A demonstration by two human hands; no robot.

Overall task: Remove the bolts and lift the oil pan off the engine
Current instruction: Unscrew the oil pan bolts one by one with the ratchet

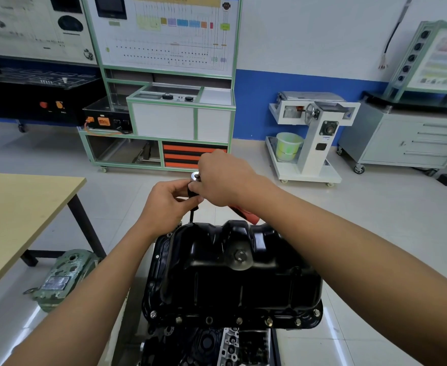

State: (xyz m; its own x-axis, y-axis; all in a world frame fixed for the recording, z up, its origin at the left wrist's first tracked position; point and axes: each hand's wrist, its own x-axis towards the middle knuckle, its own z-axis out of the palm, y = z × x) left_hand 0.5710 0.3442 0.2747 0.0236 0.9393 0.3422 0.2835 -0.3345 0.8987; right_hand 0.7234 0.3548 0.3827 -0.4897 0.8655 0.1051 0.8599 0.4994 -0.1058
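Just above frame centre: pinching a black extension bar (191,217) with left hand (168,200), clasping a red-handled ratchet (246,213) with right hand (222,178). At lower centre, black oil pan (233,281) seated on engine (204,344), bolts (268,321) in near flange.

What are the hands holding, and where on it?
A ratchet wrench: right hand grips it near the head, left hand pinches the black extension below.

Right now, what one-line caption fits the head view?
Left hand and right hand grip a red-handled ratchet wrench above the far rim of the glossy black metal oil pan.
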